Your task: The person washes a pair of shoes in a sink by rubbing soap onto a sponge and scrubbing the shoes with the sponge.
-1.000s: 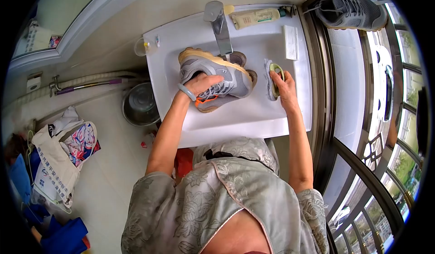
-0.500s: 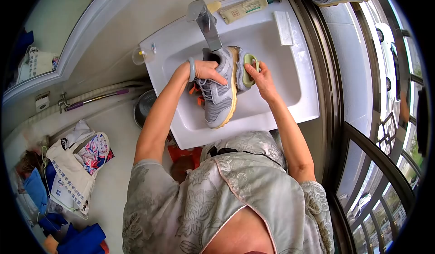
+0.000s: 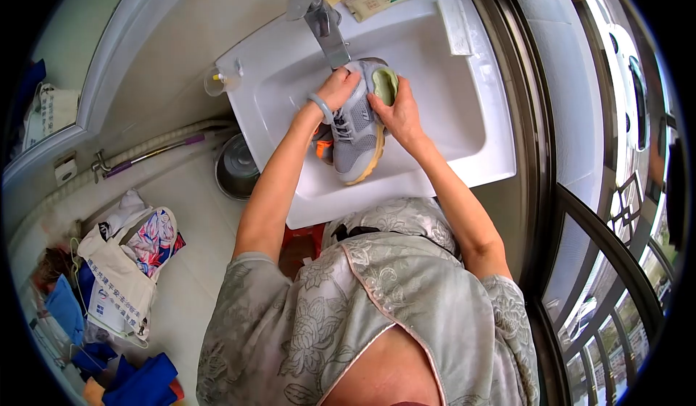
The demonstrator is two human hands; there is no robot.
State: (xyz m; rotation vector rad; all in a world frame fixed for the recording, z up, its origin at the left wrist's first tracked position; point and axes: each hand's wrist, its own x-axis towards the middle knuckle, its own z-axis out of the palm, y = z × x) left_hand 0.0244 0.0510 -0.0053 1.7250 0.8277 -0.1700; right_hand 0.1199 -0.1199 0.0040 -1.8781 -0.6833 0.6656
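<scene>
Between our hands, we're holding a grey mesh shoe (image 3: 359, 132) inside the smooth white sink (image 3: 453, 112): left hand (image 3: 336, 92) gripping its heel end, right hand (image 3: 400, 114) pinching a green oval brush (image 3: 385, 85) against its side.

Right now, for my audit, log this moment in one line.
left hand holds grey shoe | right hand holds green scrubber | over sink

A home washroom: basin (image 3: 444, 134) (with a faucet (image 3: 324, 29)).
</scene>
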